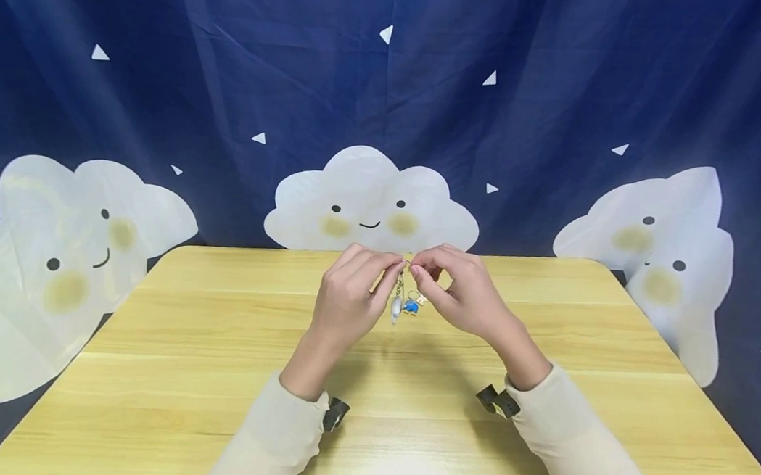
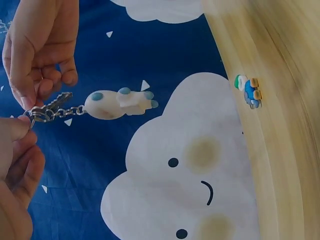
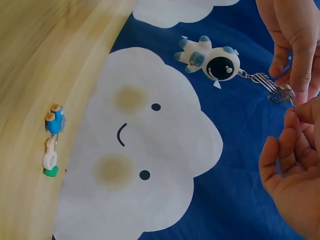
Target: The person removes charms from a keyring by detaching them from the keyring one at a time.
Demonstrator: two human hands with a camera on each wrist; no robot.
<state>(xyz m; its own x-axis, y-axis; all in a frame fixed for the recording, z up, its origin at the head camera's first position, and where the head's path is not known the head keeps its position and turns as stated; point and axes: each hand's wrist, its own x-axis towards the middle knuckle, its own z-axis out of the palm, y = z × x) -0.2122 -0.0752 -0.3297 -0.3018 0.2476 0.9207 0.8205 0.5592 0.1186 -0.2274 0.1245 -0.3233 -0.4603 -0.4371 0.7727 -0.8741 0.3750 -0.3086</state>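
Observation:
In the head view both hands meet at fingertip height above the far part of the table. My left hand (image 1: 351, 290) pinches a metal key ring (image 2: 31, 116) between thumb and finger. On its other side, my right hand (image 1: 458, 287) pinches the same ring with thumb and index fingertips. A white astronaut keychain figure (image 3: 222, 68) with pale blue ears, feet and a black visor hangs from the ring on a short chain (image 2: 70, 112). Beside the chain hangs a small grey metal key (image 2: 61, 101) with a jagged edge. Fingertips partly hide the ring.
On the table (image 1: 168, 396) below the hands lies a small blue figure (image 1: 411, 307) with orange feet. A white and green charm (image 3: 50, 161) lies beside it. Behind the table's far edge hangs a dark blue curtain (image 1: 318, 67) with printed clouds.

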